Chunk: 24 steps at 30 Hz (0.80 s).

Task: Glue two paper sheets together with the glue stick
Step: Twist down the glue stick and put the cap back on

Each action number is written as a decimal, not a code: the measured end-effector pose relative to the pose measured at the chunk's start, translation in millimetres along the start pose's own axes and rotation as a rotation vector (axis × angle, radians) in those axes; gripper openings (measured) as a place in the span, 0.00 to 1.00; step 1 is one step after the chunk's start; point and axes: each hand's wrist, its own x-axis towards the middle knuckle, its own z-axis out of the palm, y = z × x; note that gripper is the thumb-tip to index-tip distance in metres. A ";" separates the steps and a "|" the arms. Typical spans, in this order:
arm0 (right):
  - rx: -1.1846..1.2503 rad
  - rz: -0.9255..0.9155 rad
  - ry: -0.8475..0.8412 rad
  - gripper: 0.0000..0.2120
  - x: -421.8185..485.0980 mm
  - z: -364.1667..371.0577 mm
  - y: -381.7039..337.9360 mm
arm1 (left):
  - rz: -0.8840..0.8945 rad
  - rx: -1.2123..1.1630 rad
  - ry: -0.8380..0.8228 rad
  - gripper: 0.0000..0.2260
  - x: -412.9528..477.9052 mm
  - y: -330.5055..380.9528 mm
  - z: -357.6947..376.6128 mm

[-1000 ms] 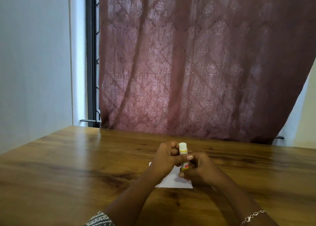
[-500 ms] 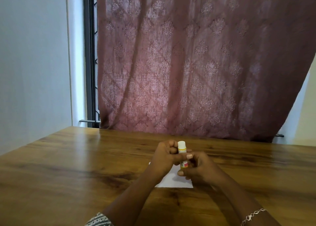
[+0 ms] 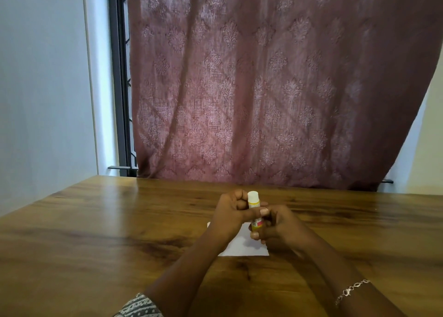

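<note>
**Glue stick held upright in both hands, cap not yet removed**

Next to nothing is seen to have changed over the last second. The small cylindrical yellow-and-white glue stick (image 3: 254, 205) is held as before, and its white cap (image 3: 253, 195) is still seated. It is judged that opening is only being attempted and that no glue has been applied.

The stick is kept in the air above the far part of the rectangular white paper sheet (image 3: 242, 247), which lies flat on the brown wood-grain desk (image 3: 96, 232), nearer its near edge than its far edge and about midway between its sides. Whether a second sheet lies under it cannot be told.

The stick's long axis stands almost vertical, with the capped end pointing up and the base hidden below.

The upper barrel is grasped by the curled fingers of the left hand (image 3: 231, 212), its thumb laid across the front. The lower barrel is gripped by the right hand (image 3: 279, 228).
</note>
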 end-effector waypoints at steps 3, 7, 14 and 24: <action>-0.095 -0.009 -0.023 0.16 -0.2 2.0 -3.4 | 0.006 0.032 0.015 0.06 0.3 -0.7 0.2; -0.429 -0.002 -0.038 0.15 -3.3 -14.1 -5.2 | 0.000 0.013 0.079 0.06 2.1 -3.9 -1.6; -0.729 0.135 0.063 0.19 -11.9 -76.9 9.8 | -0.034 0.038 0.066 0.06 1.7 -5.3 -4.5; -0.935 0.371 -0.045 0.19 -11.3 -71.2 23.3 | -0.089 0.203 0.041 0.11 3.0 -8.8 -0.7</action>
